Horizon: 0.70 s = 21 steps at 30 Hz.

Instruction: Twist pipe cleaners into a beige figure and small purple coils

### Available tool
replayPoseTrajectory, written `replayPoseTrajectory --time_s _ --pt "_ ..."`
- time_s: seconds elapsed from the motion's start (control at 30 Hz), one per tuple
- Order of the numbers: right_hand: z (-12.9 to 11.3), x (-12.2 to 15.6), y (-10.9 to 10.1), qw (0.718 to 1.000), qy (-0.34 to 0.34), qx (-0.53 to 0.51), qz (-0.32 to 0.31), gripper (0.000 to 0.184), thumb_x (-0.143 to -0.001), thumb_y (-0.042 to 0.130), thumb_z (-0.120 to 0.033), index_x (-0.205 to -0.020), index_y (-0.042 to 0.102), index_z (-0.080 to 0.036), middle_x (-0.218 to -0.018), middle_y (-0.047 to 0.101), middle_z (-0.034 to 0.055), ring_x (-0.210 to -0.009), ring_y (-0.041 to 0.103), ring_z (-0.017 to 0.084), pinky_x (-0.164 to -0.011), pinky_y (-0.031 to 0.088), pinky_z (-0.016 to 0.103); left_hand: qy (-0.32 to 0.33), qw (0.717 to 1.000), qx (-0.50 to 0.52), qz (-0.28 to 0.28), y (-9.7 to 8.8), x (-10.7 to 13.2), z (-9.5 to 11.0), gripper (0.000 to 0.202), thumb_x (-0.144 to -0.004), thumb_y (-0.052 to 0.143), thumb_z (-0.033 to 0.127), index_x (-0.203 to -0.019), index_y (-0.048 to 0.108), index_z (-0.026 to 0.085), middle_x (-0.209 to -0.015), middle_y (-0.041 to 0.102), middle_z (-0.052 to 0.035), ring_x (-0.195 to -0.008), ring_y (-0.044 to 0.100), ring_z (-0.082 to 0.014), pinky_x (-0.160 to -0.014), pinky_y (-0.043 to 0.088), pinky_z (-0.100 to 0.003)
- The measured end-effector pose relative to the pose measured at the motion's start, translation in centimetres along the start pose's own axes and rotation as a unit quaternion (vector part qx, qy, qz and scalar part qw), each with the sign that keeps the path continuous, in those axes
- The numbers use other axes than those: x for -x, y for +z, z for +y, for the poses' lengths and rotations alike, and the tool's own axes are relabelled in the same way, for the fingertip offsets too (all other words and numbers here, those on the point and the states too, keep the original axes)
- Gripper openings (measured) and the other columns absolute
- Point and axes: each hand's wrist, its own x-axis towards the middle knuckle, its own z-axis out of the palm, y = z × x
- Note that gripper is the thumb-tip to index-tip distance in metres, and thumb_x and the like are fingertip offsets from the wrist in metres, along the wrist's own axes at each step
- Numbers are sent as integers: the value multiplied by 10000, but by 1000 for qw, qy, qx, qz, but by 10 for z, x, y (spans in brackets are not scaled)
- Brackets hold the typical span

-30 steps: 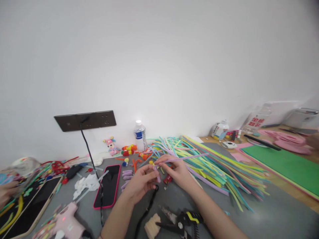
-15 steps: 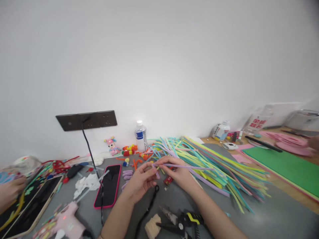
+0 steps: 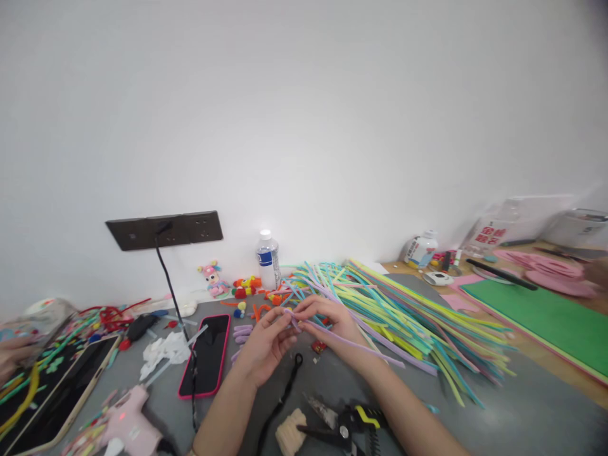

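A lilac pipe cleaner [image 3: 361, 347] runs between my two hands, its long tail reaching out to the right over my right wrist. My left hand [image 3: 272, 342] pinches its bent end between thumb and forefinger. Close against it, my right hand [image 3: 330, 316] grips the same pipe cleaner with its fingertips. The small loop at the fingertips is partly hidden. Left of my left hand lie several coiled lilac pieces [image 3: 242, 333]. Behind and right of my hands spreads a big bundle of coloured pipe cleaners [image 3: 408, 316].
Black-and-yellow cutters [image 3: 346, 432] and a beige block [image 3: 291, 432] lie in front. A pink-cased phone [image 3: 206, 354], a pink glue gun [image 3: 133, 421] and a black cable [image 3: 167, 275] are at left. A bottle [image 3: 268, 259] stands behind. Another person's hand [image 3: 16, 356] shows far left; green sheets [image 3: 536, 316] lie right.
The pipe cleaner's free tail has swung down toward me, from nearly level to slanting across my right wrist. My hands stay together. The other person's hand at far left has shifted left.
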Motion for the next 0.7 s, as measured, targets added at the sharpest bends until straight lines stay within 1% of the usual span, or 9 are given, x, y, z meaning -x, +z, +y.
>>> replayPoseTrajectory --time_s 0.17,0.23,0.3,0.4,0.5,0.6,0.7 --pt "3 -1 3 998 -36 42 -9 171 -831 749 -376 -868 724 -211 -947 719 96 -883 691 212 -798 559 354 35 998 37 39 1 -4 -4 199 -691 843 74 -781 679 139 -722 733 23 -620 710 -80 -603 586 -133" --pt "5 0 4 998 -31 47 -2 159 -854 724 -370 -883 730 -214 -949 721 97 -883 692 212 -802 560 358 38 997 40 48 2 -4 -4 200 -684 847 73 -773 681 142 -728 736 23 -621 708 -79 -614 587 -138" --pt "7 1 4 999 -18 39 9 142 -881 695 -349 -896 743 -216 -949 731 96 -887 697 211 -812 559 359 41 998 28 32 4 -3 -3 237 -645 882 121 -774 685 142 -743 747 11 -649 717 -95 -636 589 -158" --pt "6 1 1 999 6 20 30 146 -889 685 -345 -883 760 -221 -925 749 88 -886 703 212 -816 558 355 70 997 -34 4 6 1 -2 343 -589 924 239 -831 694 162 -772 771 -14 -712 733 -134 -660 582 -194" --pt "5 -1 -3 999 34 1 37 175 -889 679 -371 -854 766 -224 -891 763 75 -860 706 211 -809 557 357 140 982 -125 10 7 2 0 354 -568 927 319 -805 715 162 -740 777 -24 -685 723 -141 -654 563 -203" --pt "6 -2 -5 996 71 -20 51 199 -860 703 -401 -822 761 -215 -854 766 63 -822 701 209 -786 551 349 182 963 -199 22 7 1 1 314 -556 922 348 -713 737 148 -659 763 -37 -641 714 -162 -619 551 -220" --pt "7 -2 -5 990 123 -22 71 217 -802 752 -415 -773 747 -200 -788 753 54 -761 683 204 -734 538 328 203 951 -230 30 5 1 1 259 -571 912 322 -693 758 153 -649 765 -52 -651 724 -198 -602 549 -241"
